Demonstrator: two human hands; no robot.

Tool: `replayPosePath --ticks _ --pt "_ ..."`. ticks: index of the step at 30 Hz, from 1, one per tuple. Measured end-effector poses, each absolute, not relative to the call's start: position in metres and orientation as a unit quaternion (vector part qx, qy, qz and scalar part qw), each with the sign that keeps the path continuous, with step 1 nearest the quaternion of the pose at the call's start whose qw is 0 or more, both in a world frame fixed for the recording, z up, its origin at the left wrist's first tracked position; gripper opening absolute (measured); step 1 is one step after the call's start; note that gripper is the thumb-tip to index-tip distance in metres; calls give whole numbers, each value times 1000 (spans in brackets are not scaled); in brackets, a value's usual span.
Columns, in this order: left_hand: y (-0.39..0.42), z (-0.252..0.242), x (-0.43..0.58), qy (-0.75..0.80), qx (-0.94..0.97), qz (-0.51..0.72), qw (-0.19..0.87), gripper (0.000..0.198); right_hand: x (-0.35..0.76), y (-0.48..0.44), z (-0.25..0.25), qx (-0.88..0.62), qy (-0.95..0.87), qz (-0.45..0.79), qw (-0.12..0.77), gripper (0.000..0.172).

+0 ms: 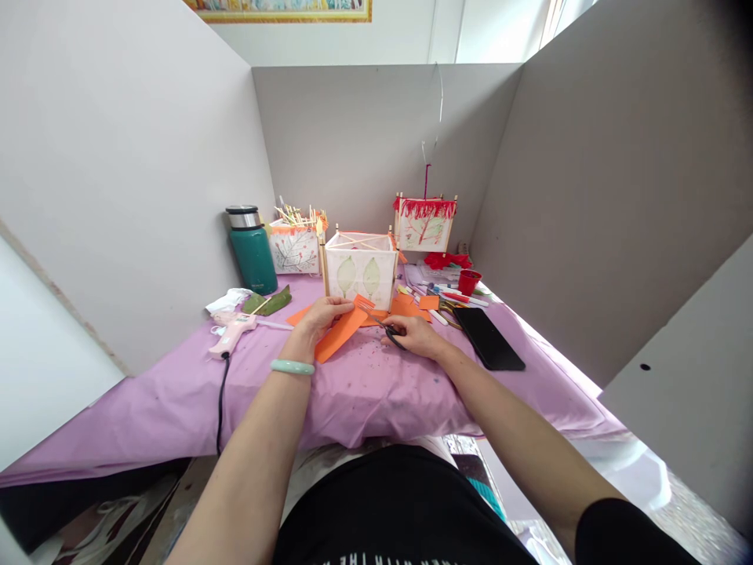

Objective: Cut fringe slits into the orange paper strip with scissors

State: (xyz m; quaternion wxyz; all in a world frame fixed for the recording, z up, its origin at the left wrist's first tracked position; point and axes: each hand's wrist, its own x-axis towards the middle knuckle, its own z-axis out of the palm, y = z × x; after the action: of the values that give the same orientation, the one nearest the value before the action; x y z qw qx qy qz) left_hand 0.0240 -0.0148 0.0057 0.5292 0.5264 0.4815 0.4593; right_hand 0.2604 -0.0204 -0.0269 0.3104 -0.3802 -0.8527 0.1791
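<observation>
My left hand (330, 312) pinches a strip of orange paper (338, 336) that slants down toward me; narrow slits show at its upper end. Dark-handled scissors (393, 333) are gripped in my right hand (412, 336), their blades pointing left at the slit end of the paper. Just behind both hands stands a white box-shaped lantern (361, 271) with two green leaf prints and wooden sticks at its corners. More orange paper pieces (412, 308) lie beside and under the lantern's front.
On the left are a green bottle (252, 255), a pink glue gun (234, 333) and leaves (267, 303). Another lantern (296, 249) stands behind; a red-fringed one (424, 226) hangs back right. A black phone (489, 337), markers and a red cup (469, 282) lie right. Grey partitions surround the table.
</observation>
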Motion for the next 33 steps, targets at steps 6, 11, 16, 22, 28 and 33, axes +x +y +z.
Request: replayPosePath --ticks 6,11,16,22,28,33 --pt "-17 7 25 479 529 459 530 33 261 -20 -27 -378 -855 179 308 38" --pt "-16 6 24 479 531 457 528 35 261 -21 -27 -373 -855 178 314 37" --pt "-15 4 24 476 539 455 526 36 260 -21 -27 -377 -854 181 311 37" --pt "-17 5 24 478 547 457 514 35 260 -19 -28 -372 -855 183 312 37" --pt "-18 7 25 478 540 450 526 35 260 -19 -29 -364 -860 173 312 36" --pt "-18 6 26 476 535 458 527 35 260 -19 -28 -365 -860 166 317 37"
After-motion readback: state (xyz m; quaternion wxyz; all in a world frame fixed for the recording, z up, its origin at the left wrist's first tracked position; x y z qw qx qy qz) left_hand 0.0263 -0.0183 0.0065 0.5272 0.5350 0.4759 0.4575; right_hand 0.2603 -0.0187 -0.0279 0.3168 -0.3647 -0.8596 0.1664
